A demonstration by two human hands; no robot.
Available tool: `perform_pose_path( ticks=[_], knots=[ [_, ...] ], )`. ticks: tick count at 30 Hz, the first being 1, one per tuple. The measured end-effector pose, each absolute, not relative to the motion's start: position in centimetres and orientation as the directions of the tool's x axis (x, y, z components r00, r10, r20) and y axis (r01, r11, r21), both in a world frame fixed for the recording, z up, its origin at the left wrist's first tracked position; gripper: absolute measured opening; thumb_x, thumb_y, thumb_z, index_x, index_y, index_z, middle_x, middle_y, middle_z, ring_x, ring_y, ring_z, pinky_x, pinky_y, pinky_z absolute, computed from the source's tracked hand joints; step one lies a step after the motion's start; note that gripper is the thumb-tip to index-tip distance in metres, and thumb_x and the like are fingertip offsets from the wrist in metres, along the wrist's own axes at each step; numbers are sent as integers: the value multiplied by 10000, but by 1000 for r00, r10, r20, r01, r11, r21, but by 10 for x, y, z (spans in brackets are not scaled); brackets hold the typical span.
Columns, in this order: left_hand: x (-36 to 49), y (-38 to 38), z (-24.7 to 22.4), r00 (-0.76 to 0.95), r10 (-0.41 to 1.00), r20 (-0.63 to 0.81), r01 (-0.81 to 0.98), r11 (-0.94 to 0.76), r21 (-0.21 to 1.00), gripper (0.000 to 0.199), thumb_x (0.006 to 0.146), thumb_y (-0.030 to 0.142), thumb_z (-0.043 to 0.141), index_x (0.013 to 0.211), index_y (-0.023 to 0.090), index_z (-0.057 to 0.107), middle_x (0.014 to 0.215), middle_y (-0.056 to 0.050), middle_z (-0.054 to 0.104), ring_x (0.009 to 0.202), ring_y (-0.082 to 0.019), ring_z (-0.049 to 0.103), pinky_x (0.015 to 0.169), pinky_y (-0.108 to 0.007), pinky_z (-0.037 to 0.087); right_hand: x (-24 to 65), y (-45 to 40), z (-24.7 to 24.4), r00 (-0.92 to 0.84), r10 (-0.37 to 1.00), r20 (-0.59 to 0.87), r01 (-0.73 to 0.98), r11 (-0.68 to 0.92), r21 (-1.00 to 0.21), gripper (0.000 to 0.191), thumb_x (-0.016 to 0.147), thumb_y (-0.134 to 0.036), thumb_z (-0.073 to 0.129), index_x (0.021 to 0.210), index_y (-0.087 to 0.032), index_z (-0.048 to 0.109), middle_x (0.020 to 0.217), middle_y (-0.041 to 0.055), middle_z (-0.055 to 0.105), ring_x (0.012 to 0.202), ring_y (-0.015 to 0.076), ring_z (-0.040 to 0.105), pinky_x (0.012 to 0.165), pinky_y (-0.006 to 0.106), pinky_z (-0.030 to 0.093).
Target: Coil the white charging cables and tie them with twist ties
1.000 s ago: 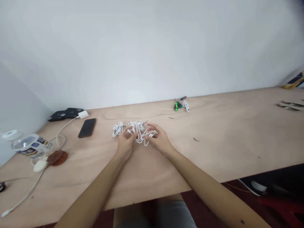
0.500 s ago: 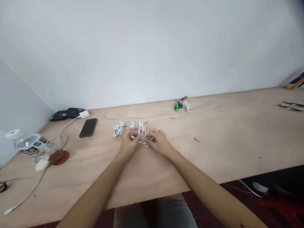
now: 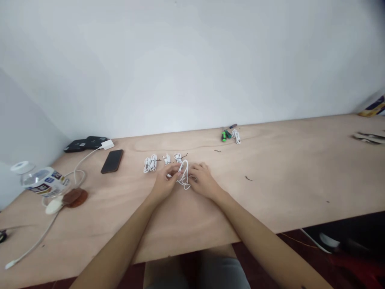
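A loosely looped white cable (image 3: 184,181) lies between my two hands over the wooden table. My left hand (image 3: 166,178) pinches the cable's left side, thumb and fingers closed round it. From the other side my right hand (image 3: 203,179) grips it with curled fingers, which partly hide that end. Just beyond my hands, several coiled white cables lie in a row: a bundle (image 3: 150,163) at the left, a smaller one (image 3: 167,159) in the middle, and another (image 3: 177,157) at the right with a dark twist tie.
A phone (image 3: 112,161), black boxes (image 3: 86,143) and a white adapter (image 3: 107,144) lie to the left, near a plastic bottle (image 3: 45,181). Screwdrivers (image 3: 224,136) and a coiled cable (image 3: 236,136) sit by the wall. Loose twist ties (image 3: 248,178) lie to the right.
The cable's loops have shifted nearer to me and look more gathered between my hands. The coil behind them shows more clearly. Both hands stay in nearly the same place.
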State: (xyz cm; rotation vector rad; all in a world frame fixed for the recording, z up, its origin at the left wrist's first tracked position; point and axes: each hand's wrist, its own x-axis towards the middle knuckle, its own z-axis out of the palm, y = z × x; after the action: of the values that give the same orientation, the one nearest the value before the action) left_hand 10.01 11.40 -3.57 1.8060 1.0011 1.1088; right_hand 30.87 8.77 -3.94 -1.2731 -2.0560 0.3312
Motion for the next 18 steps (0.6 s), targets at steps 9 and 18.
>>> perform_pose_path(
  ticks=[9, 18],
  knots=[
    [94, 119, -34, 296, 897, 328, 122, -376, 919, 384, 982, 400, 668, 1307, 203, 718, 1208, -108, 776, 1050, -252, 730, 892, -374, 587, 304, 98, -46, 28, 954, 299, 112, 294, -949, 339, 924, -338, 611, 1243, -225, 621, 890, -2, 652, 679, 158, 596, 637, 294, 469],
    [75, 113, -23, 283, 930, 233, 54, -257, 965, 439, 958, 517, 670, 1281, 222, 701, 1252, -114, 751, 1096, -253, 722, 901, -359, 586, 314, 82, -24, 88, 982, 167, -243, 184, -952, 302, 803, -320, 706, 1075, -216, 624, 828, -5, 663, 709, 174, 668, 712, 327, 528]
  ],
)
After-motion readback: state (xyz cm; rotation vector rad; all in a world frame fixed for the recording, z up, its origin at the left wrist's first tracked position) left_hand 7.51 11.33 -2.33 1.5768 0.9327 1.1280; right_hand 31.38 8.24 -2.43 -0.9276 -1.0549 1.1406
